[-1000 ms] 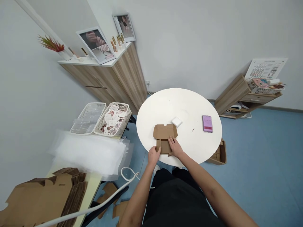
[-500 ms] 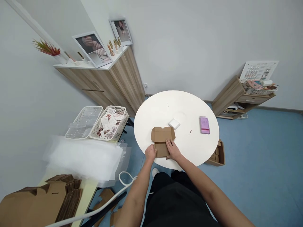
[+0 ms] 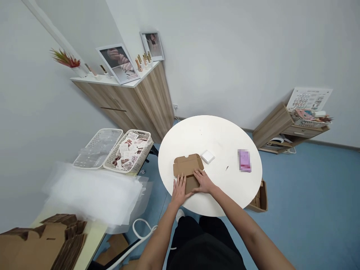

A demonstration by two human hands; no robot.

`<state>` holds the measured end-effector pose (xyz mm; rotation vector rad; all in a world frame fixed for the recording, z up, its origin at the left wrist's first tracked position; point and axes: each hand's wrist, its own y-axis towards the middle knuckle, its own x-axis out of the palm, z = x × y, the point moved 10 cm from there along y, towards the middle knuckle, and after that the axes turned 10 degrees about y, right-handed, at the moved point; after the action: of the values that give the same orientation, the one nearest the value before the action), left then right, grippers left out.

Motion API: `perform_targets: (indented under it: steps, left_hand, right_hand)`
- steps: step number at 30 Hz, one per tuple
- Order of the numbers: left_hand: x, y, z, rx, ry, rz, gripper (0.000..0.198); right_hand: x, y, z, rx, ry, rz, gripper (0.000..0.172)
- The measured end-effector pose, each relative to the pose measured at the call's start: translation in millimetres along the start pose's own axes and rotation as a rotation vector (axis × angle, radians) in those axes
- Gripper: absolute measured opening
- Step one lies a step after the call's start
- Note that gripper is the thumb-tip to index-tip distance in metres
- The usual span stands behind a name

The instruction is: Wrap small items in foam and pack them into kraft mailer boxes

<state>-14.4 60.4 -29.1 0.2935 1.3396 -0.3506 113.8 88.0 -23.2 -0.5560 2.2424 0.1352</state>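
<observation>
A brown cardboard mailer box lies on the near part of the round white table, its flapped lid folded back flat and away from me. Along the box's left side rest the spread fingers of my left hand, its thumb at the front edge. My right hand grips the right side, fingertips by the lid's crease and thumb reaching to the front edge. Both thumbs nearly meet there. Just beyond the box, to the right, is a small white square item. A pixelated purple packet lies farther right.
The round table stands before me. On a side table at left are a basket of printed cards, a basket of clear plastic pieces, white translucent sheets and stacked flat cardboard. A carton sits on the floor at right.
The box has turned slightly and shifted left on the table. My left hand's fingers have gone from curled at its side to spread along it, and both thumbs have come together in front.
</observation>
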Motion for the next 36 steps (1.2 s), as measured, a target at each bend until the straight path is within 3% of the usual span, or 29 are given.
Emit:
perform_targets:
  steps: [3, 5, 7, 9, 11, 15, 19, 23, 27, 30, 32, 36]
  left_hand:
    - [4.5, 1, -6, -0.058, -0.037, 0.002, 0.106]
    - [5.0, 0, -8, -0.093, -0.058, -0.002, 0.108]
    - [5.2, -1, -7, -0.124, -0.078, -0.012, 0.106]
    - [6.2, -1, -6, -0.149, -0.096, -0.03, 0.103]
    - [8.3, -2, -5, -0.168, -0.111, -0.052, 0.104]
    - [12.3, -1, -5, -0.188, -0.136, -0.073, 0.107]
    - [13.2, 0, -6, -0.182, -0.147, -0.048, 0.111]
    - [11.5, 0, -7, -0.168, -0.184, -0.013, 0.113]
    - [10.7, -1, -6, -0.174, -0.251, -0.017, 0.112]
    - [6.7, 0, -6, -0.176, -0.277, 0.013, 0.116]
    - [4.6, 4, -4, -0.155, -0.294, 0.026, 0.119]
    - [3.6, 16, 4, -0.053, -0.322, 0.0, 0.118]
  right_hand:
    - [-54, 7, 24, 0.077, 0.11, 0.32, 0.052]
    - [-88, 7, 59, 0.249, 0.16, 0.524, 0.044]
    - [-108, 7, 100, 0.478, 0.151, 0.625, 0.046]
    - [-117, 12, 131, 0.642, 0.108, 0.61, 0.053]
    - [-115, 24, 150, 0.716, 0.07, 0.513, 0.061]
    - [-99, 43, 163, 0.769, -0.002, 0.325, 0.074]
    - [-91, 46, 157, 0.779, -0.031, 0.278, 0.064]
    - [-93, 43, 142, 0.715, 0.138, 0.28, 0.042]
    - [-112, 20, 120, 0.707, 0.361, 0.487, 0.037]
    - [-116, 2, 90, 0.585, 0.53, 0.604, 0.04]
    - [-108, -4, 67, 0.48, 0.587, 0.546, 0.041]
    - [-73, -6, 31, 0.356, 0.403, 0.212, 0.034]
